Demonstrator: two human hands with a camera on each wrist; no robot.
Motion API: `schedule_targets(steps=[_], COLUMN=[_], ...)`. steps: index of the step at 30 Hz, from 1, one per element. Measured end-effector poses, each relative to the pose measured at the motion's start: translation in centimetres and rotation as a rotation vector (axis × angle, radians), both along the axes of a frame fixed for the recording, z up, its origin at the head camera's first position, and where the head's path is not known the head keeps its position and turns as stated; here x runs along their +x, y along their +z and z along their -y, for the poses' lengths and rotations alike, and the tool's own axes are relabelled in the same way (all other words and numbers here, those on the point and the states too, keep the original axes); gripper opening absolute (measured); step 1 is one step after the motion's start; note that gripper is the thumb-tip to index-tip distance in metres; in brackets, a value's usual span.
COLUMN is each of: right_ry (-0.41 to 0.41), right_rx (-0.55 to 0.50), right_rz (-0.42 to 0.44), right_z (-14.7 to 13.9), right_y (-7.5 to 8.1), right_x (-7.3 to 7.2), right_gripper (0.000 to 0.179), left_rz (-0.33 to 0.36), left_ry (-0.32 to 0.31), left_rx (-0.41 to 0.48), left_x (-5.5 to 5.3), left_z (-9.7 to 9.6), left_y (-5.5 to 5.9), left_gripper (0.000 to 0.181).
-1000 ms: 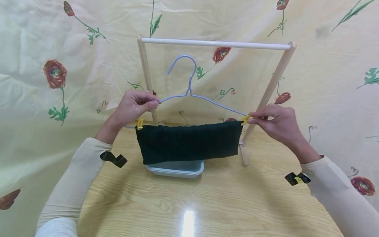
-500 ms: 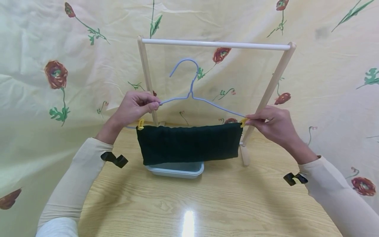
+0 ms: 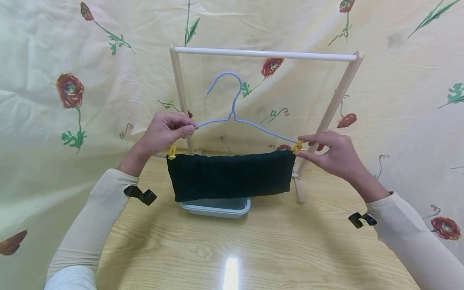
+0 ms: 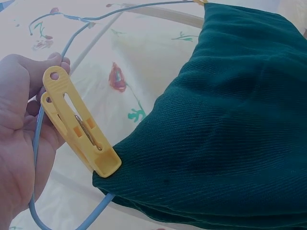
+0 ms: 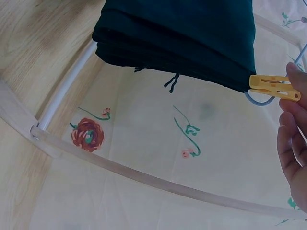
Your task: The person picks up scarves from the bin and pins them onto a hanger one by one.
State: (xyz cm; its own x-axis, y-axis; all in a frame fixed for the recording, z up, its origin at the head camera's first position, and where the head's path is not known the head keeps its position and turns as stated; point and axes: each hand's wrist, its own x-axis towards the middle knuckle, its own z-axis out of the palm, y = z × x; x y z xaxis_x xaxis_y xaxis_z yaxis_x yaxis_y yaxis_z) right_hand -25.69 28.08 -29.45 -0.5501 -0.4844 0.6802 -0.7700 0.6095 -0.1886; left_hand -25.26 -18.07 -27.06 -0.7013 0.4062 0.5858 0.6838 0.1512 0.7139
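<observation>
My left hand point(image 3: 163, 131) pinches the left shoulder of a blue wire hanger point(image 3: 233, 109), held up in front of the rack with its hook upward. A folded dark green cloth point(image 3: 232, 175) hangs over the hanger's lower bar. Its left upper corner is clipped by a yellow clothespin point(image 4: 106, 163), close beside the left hand but not in its grip. At the right upper corner sits another yellow clothespin point(image 5: 268, 86), pinched between thumb and fingers of my right hand point(image 3: 335, 155). A few loose threads point(image 5: 172, 82) hang from the cloth's edge in the right wrist view.
Behind the hanger stands a wooden rack with a white rail point(image 3: 264, 53). A light blue plastic tray point(image 3: 217, 211) sits on the wood-grain table point(image 3: 275, 241), partly hidden under the cloth. A flowered curtain point(image 3: 398, 100) covers the background.
The hanger has dipped slightly since a second ago. My right fingers have shifted on the right clothespin, now spread above and below it, and the pin has moved slightly left.
</observation>
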Motion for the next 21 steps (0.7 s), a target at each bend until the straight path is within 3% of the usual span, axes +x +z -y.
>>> schedule_targets(steps=[11, 21], right_ry=[-0.008, 0.027], right_rx=[-0.048, -0.138], right_rz=[0.08, 0.166], right_z=[-0.3, -0.1], right_y=[0.3, 1.5], right_x=[0.5, 0.8], right_gripper=[0.05, 0.043], left_rz=[0.009, 0.016], left_ry=[0.018, 0.015], left_rx=[0.0, 0.008], left_x=[-0.1, 0.0], left_z=[0.1, 0.1], left_y=[-0.3, -0.4], left_gripper=[0.013, 0.012])
